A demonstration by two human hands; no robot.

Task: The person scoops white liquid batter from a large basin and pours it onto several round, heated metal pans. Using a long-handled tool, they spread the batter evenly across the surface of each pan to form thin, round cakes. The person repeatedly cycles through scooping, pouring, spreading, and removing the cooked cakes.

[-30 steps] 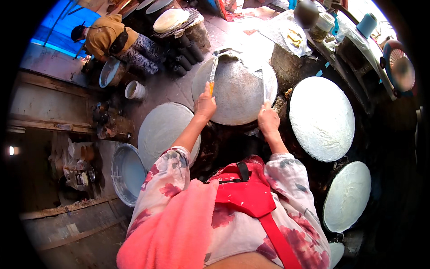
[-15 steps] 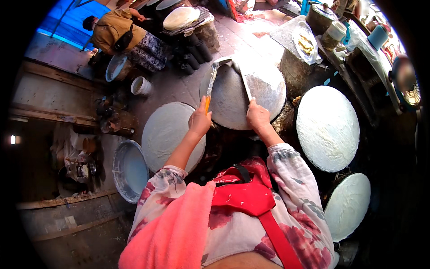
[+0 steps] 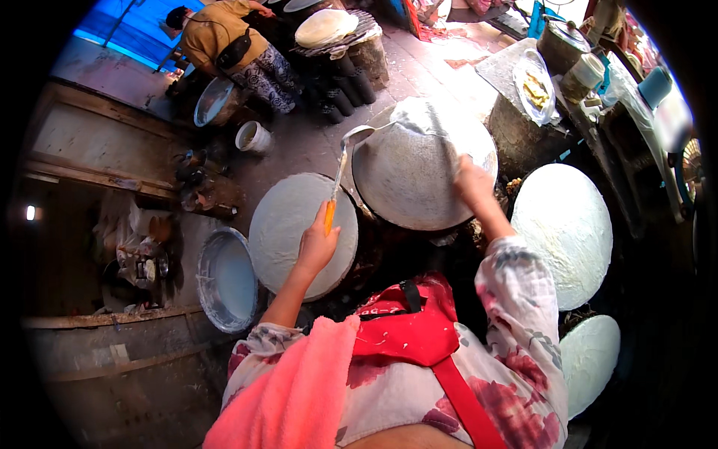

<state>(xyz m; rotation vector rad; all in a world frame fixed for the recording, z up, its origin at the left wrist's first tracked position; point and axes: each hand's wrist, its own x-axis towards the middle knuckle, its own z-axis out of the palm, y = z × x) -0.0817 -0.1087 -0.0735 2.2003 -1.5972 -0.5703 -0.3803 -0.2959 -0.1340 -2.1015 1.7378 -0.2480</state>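
An orange-handled ladle (image 3: 339, 172) sits in the closed grip of the left hand (image 3: 318, 247), its bowl at the ten o'clock edge of a round griddle (image 3: 415, 176), grey, with a white layer (image 3: 420, 117) at twelve. At four, the right hand (image 3: 474, 184) curls its grip round a thin, blurred tool (image 3: 449, 144). Outward at eight lie a white-coated disc (image 3: 292, 224) and a basin (image 3: 206, 273)

There were four large round griddles (image 3: 407, 183), two basins (image 3: 208, 273) of pale liquid, one orange-handled ladle (image 3: 330, 214), one lidded pot (image 3: 563, 49), one floor bucket (image 3: 260, 140) and one fan (image 3: 692, 160).
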